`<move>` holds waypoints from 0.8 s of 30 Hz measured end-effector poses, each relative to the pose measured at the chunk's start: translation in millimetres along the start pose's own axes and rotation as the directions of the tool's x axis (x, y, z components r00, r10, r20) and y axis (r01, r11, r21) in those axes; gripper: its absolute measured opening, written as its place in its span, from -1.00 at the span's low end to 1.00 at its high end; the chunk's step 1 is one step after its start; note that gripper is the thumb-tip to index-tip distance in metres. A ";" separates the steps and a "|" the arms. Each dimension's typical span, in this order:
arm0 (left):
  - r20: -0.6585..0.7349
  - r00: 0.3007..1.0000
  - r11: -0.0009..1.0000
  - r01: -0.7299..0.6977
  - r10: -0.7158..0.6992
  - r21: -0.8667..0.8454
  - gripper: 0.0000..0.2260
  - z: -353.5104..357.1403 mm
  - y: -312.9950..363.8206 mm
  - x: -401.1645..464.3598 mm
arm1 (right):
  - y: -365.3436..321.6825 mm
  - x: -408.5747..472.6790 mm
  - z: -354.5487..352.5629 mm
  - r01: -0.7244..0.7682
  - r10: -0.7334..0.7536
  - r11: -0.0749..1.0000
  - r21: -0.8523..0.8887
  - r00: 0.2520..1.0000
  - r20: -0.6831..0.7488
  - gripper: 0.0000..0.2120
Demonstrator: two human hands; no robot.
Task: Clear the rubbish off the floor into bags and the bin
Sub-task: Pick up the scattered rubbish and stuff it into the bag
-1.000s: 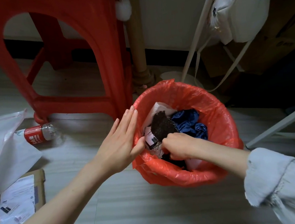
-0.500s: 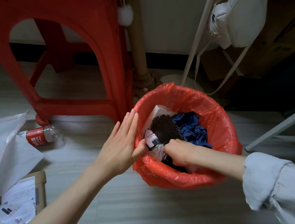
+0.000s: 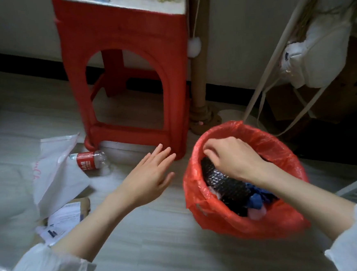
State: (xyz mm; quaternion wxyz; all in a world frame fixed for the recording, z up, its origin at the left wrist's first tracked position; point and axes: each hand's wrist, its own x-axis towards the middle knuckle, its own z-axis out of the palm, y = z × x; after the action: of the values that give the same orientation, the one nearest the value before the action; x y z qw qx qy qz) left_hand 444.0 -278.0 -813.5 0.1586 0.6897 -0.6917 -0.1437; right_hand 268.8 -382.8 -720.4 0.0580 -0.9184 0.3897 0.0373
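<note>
A bin lined with a red bag [image 3: 281,146] stands on the floor at right, filled with black bubble wrap [image 3: 226,184], blue cloth [image 3: 256,199] and paper. My right hand [image 3: 232,159] is inside the bin's mouth, fingers curled down on the top end of the bubble wrap. My left hand [image 3: 151,178] hovers open and flat over the floor, apart from the bin's left side. On the floor at left lie a crushed plastic bottle with a red label [image 3: 89,161], a white mailer bag [image 3: 57,177] and a small cardboard box with shipping labels [image 3: 67,214].
A red plastic stool [image 3: 124,54] stands just behind my left hand, its leg close to the bin. A wooden pole [image 3: 199,80] and a slanted white rod rise behind the bin. A white bag [image 3: 317,60] hangs at right over cardboard boxes.
My left hand has come off the bin's rim and moved left over the floor. My right hand has shifted up to the far side of the bin, the bubble wrap pushed lower. The view pulled back.
</note>
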 end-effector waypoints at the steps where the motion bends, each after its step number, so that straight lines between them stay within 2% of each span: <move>1: -0.031 0.999 0.999 0.042 -0.042 -0.025 -0.46 -6.4 -10.3 -10.1 | -16.4 3.4 0.0 0.059 -0.055 0.998 0.035 0.993 -0.108 -0.75; 3: -0.054 0.990 0.991 0.127 -0.129 -0.042 -0.60 -14.3 -28.9 -31.1 | -51.2 8.0 6.9 0.217 -0.193 0.974 0.073 0.950 -0.247 -0.75; 4: -0.045 0.981 0.981 0.189 -0.191 -0.039 -0.62 -16.1 -40.1 -48.0 | -72.7 11.4 14.9 0.306 -0.279 0.950 0.064 0.922 -0.270 -0.75; 6: -0.010 0.954 0.952 0.299 -0.300 -0.057 -0.51 -11.9 -61.7 -84.8 | -110.9 19.0 37.5 0.440 -0.422 0.898 0.013 0.869 -0.260 -0.71; 8: 0.004 0.914 0.911 0.404 -0.405 -0.080 -0.28 -1.8 -81.3 -123.9 | -143.1 27.2 65.9 0.513 -0.510 0.858 -0.017 0.849 -0.140 -0.69; 10: -0.008 0.875 0.874 0.484 -0.485 -0.053 -0.34 18.0 -104.9 -163.4 | -171.9 33.6 95.6 0.559 -0.557 0.829 -0.025 0.829 0.042 -0.66; 12: 0.034 0.795 0.790 0.606 -0.606 -0.096 -0.45 37.4 -129.3 -199.5 | -197.2 38.9 124.5 0.594 -0.577 0.803 -0.046 0.794 0.194 -0.65; 14: -0.008 0.736 0.731 0.672 -0.677 -0.117 -0.41 50.0 -142.2 -219.8 | -213.8 41.8 151.0 0.595 -0.556 0.803 -0.044 0.773 0.305 -0.64; 17: -0.059 0.565 0.566 0.805 -0.823 -0.178 -0.49 59.5 -154.7 -230.5 | -230.5 38.2 185.4 0.554 -0.500 0.832 0.015 0.739 0.451 -0.62; 19: -0.048 0.496 0.494 0.843 -0.867 -0.211 -0.42 68.6 -160.6 -229.5 | -235.9 30.9 201.6 0.544 -0.480 0.838 0.038 0.703 0.525 -0.61; 21: -0.006 0.483 0.475 0.860 -0.876 -0.187 -0.35 80.3 -162.0 -228.2 | -238.1 27.5 212.3 0.543 -0.478 0.838 0.061 0.674 0.563 -0.58; 24: 0.061 0.532 0.530 0.847 -0.845 -0.039 -0.52 95.1 -154.1 -225.6 | -240.4 39.1 217.3 0.506 -0.480 0.856 0.108 0.699 0.531 -0.59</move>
State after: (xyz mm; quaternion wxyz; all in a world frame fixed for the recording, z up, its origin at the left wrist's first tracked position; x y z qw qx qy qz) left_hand 543.9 -55.5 -969.0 0.0792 0.9302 -0.2696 -0.2360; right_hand 463.9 -215.4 -921.4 0.1518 -0.9412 0.0961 0.2862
